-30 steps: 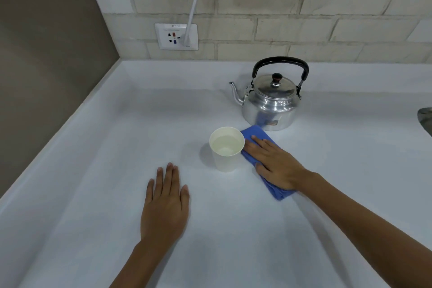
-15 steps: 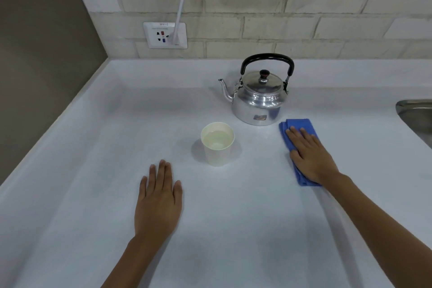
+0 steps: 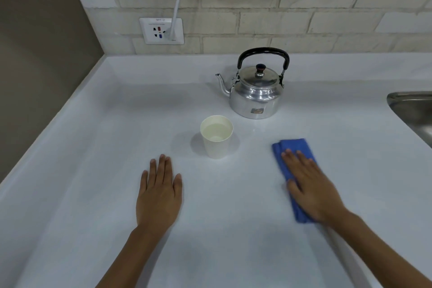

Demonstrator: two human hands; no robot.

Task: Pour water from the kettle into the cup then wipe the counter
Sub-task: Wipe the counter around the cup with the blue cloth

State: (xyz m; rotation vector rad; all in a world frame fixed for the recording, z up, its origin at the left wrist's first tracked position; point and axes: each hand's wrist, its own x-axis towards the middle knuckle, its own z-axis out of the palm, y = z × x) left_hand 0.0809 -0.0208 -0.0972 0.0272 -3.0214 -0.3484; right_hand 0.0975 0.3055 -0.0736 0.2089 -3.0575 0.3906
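A shiny metal kettle [image 3: 256,96] with a black handle stands upright at the back of the white counter [image 3: 93,147], spout to the left. In front of it and a little left, a white paper cup [image 3: 217,139] holds water. My right hand [image 3: 311,189] presses flat on a folded blue cloth [image 3: 292,147] to the right of the cup, fingers spread over it. My left hand [image 3: 159,194] lies flat on the counter, palm down, in front of the cup and to its left, holding nothing.
A steel sink [image 3: 413,112] edge shows at the right. A wall socket [image 3: 161,30] with a white cable plugged in sits on the brick wall behind. A dark wall panel bounds the counter on the left.
My right hand has slid the blue cloth from beside the cup to the right, then back toward me. The left hand, cup and kettle have stayed put.
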